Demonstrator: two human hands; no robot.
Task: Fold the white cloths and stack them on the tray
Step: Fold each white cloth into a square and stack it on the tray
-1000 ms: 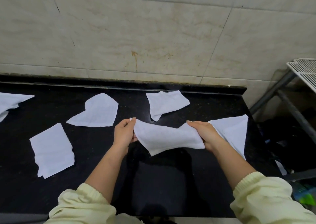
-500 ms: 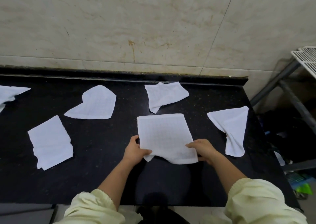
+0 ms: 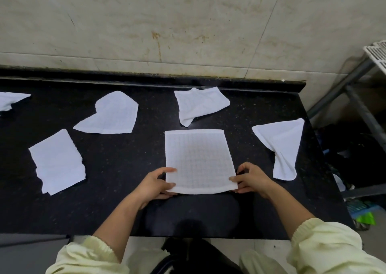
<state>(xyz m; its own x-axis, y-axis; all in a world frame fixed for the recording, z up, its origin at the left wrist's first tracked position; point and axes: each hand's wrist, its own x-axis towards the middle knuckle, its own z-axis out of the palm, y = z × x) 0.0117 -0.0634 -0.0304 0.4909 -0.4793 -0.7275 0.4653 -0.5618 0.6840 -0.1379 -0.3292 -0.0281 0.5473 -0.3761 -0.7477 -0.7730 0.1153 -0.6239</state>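
A white cloth [image 3: 197, 160] lay flat on the black counter [image 3: 117, 165] at lower centre of the frame, spread as a rough rectangle with its far edge toward the wall. The left hand [image 3: 155, 185] pinched the cloth's near left corner, thumb on top and fingers beneath; that grip was closed on the fabric. The right hand [image 3: 251, 179] held the near right corner in the same way, its grip likewise closed on the cloth. Both near corners were slightly raised off the counter.

Five further white cloths lay loose and apart on the counter: a flat one [image 3: 57, 162] at mid left, a partly folded one [image 3: 110, 113] above it, a crumpled one [image 3: 200, 103] at upper centre just beyond the held cloth, a twisted one [image 3: 282, 146] at right near the counter edge, and one [image 3: 10, 100] cut off by the left frame border. Pale yellow sleeves [image 3: 325, 250] covered both forearms' upper parts. A metal rack [image 3: 355, 98] stood at far right. No tray was identifiable.
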